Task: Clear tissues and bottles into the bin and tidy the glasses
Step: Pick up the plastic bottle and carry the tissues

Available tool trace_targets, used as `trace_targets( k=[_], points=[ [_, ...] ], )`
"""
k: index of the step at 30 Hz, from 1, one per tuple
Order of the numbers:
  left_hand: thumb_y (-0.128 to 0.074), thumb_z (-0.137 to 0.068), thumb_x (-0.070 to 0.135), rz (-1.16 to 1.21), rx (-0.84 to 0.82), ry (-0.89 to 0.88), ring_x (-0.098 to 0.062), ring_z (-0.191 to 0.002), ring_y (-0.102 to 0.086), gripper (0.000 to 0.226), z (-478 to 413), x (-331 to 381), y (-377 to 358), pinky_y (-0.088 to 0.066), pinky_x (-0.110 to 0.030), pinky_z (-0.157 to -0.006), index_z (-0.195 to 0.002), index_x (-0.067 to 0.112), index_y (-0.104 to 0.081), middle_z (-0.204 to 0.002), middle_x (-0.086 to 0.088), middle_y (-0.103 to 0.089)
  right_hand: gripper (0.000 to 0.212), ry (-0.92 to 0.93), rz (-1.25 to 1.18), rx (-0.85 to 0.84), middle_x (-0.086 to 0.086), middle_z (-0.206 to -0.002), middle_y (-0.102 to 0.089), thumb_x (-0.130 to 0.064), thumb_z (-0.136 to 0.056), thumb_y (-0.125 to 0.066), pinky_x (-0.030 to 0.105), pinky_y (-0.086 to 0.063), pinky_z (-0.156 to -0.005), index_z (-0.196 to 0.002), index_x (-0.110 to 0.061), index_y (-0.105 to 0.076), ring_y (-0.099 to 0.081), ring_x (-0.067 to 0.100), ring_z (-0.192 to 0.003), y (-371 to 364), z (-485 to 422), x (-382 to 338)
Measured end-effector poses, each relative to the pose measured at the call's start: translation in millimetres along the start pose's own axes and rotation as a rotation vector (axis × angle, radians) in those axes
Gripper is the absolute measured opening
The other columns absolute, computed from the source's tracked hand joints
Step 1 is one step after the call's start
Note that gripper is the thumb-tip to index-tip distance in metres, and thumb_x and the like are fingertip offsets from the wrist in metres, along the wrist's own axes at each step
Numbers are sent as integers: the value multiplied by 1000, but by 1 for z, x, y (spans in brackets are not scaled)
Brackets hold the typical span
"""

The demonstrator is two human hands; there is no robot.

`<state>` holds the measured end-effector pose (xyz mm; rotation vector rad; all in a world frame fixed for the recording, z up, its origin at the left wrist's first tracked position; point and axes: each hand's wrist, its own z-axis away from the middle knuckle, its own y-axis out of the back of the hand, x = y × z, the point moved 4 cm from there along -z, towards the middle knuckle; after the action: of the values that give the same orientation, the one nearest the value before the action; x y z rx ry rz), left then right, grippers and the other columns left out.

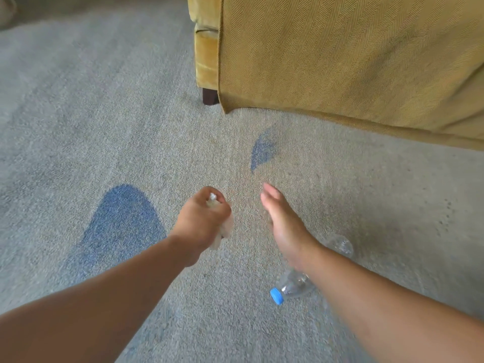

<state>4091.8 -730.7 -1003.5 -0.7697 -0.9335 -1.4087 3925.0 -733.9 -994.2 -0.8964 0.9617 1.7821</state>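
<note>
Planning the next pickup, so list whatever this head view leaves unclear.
1. Crumpled white tissue: mostly hidden inside the left hand, which grips it; its size is unclear.
2. Clear plastic bottle with blue cap: its middle is covered by the wrist of the right hand; whether it holds liquid is unclear.
3. Mustard fabric sofa: cut off by the top and right edges.
4. Bin and glasses: outside the frame.

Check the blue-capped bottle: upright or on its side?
On its side. The clear plastic bottle lies flat on the carpet, blue cap on, partly hidden by the right forearm.
</note>
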Motion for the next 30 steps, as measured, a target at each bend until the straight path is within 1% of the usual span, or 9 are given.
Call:
trace_targets(
  k=[3,6,8,11,16,19,22,24,30],
  points=[
    [-65,-89,23,-14,13,11,-21,-71,-64,10,0,-3,11,-54,-39,-59,-81,24,-60,-84,-4,-68,77,73,687,-73,-14,-155,-11,-51,-82,-52,39,-19,-109,-147,-40,-12,-18,9,-137,29,10,35],
    [-66,-89,23,-12,13,35,-22,-72,-65,9,1,-6,18,-56,-42,-69,-83,21,-60,-84,-6,-69,98,29,1280,-364,-6,-158,1,-42,-76,-62,48,6,-113,-148,-37,4,3,21,-144,45,26,91],
    [-65,-90,22,-18,11,50,-22,-72,-64,8,2,-9,21,-54,-39,-65,-84,20,-60,-85,-7,-67,105,14,1478,-444,-3,-158,5,-33,-75,-66,55,8,-114,-148,-36,9,6,24,-145,48,33,119],
    [-65,-90,20,-27,8,69,-21,-69,-62,8,5,-13,24,-48,-34,-54,-84,19,-59,-86,-7,-66,96,18,1584,-370,0,-156,-11,-15,-77,-64,56,6,-113,-150,-33,-3,0,27,-144,48,33,138],
    [-65,-90,19,-57,20,76,-24,-64,-58,12,9,-13,34,-46,-34,-55,-79,21,-60,-82,-9,-65,60,37,1542,-239,-4,-133,-41,-21,-81,-61,55,-14,-111,-133,-29,-33,-32,23,-130,39,23,133],
    [-63,-90,21,-103,70,63,-23,-63,-61,13,14,-6,44,-46,-30,-48,-78,25,-61,-85,-10,-67,69,54,1284,-82,-7,-132,-43,-42,-78,-65,45,-32,-105,-136,-29,-30,-41,17,-121,27,7,94],
    [-60,-90,21,-140,151,60,-25,-62,-62,16,28,12,56,-47,-29,-45,-76,29,-61,-85,-11,-67,74,104,901,85,-9,-127,-45,-42,-74,-70,34,-44,-89,-136,-30,-32,-48,13,-108,9,-2,31],
    [-60,-88,20,-128,211,53,-23,-57,-61,18,41,36,66,-47,-28,-42,-73,29,-60,-81,-11,-66,71,134,713,129,-11,-118,-46,-43,-73,-71,29,-46,-75,-131,-31,-34,-51,11,-97,-2,4,-11],
    [-60,-84,19,-90,363,17,-6,-37,-55,18,116,151,112,-40,-21,-35,-70,30,-62,-68,-2,-63,70,225,466,193,-12,-112,-43,-48,-72,-70,28,-36,-72,-130,-30,-35,-49,12,-100,-18,61,-156]
  ],
)
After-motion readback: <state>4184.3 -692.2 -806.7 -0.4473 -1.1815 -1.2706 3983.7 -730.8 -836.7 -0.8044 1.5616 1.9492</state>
